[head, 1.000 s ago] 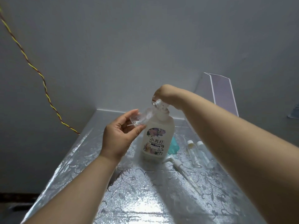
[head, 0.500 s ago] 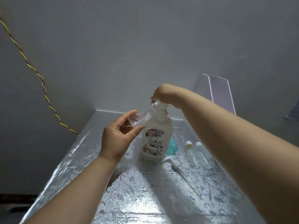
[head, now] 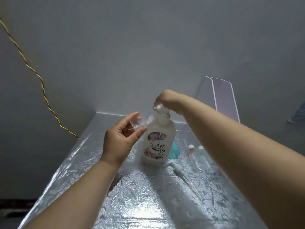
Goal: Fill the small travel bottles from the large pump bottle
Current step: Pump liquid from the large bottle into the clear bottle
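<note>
A large frosted white pump bottle (head: 158,142) with a flowered label stands upright on the silver table (head: 145,204). My right hand (head: 166,98) rests on top of its clear pump head (head: 158,108), fingers curled down over it. My left hand (head: 122,139) pinches a small clear travel bottle (head: 142,122) between thumb and fingers, tilted with its mouth under the pump spout. Two more small clear bottles with white caps (head: 197,157) lie on the table to the right of the pump bottle.
A loose white pump with a long clear tube (head: 183,175) lies in front of the big bottle. A teal object (head: 174,152) sits behind it. A twisted yellow-red cable (head: 41,83) runs down the left wall. A pale folded board (head: 217,96) leans at the back right.
Both hands and the bottles hold nearly the same pose. My right hand sits slightly higher on the pump head than before.
</note>
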The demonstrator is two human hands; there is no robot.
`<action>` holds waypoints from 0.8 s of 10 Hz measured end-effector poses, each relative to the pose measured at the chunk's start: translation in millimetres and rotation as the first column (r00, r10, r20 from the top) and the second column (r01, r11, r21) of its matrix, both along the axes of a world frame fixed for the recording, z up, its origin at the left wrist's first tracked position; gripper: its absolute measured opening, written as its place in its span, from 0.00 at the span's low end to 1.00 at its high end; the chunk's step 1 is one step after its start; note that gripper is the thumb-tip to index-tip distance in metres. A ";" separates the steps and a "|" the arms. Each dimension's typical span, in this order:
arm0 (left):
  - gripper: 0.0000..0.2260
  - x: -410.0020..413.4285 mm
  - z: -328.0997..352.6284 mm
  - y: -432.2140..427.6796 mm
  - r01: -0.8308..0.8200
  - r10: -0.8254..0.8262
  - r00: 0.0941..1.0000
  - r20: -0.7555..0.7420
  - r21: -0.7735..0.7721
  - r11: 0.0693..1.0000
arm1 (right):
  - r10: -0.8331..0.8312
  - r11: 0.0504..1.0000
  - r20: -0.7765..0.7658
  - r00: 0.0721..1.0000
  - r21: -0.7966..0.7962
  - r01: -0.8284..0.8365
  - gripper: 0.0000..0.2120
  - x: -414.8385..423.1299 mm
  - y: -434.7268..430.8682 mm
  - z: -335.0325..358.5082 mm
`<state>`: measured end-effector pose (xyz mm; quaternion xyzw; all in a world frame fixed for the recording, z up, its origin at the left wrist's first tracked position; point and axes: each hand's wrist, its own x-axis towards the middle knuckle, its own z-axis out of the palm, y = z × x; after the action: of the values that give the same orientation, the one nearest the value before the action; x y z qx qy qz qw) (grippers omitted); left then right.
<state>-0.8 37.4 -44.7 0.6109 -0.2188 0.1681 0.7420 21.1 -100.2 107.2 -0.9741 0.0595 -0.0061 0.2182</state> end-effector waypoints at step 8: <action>0.23 1.6 -0.4 -0.1 0.012 -0.012 1.000 -0.012 -0.022 1.000 | 0.036 0.999 -0.008 0.999 -0.020 -0.036 0.17 -0.8 2.4 7.4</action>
<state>0.8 37.3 -45.1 0.6026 -0.2160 0.1623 0.7509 20.3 -97.8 114.6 -0.9771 0.0428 0.0009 0.2084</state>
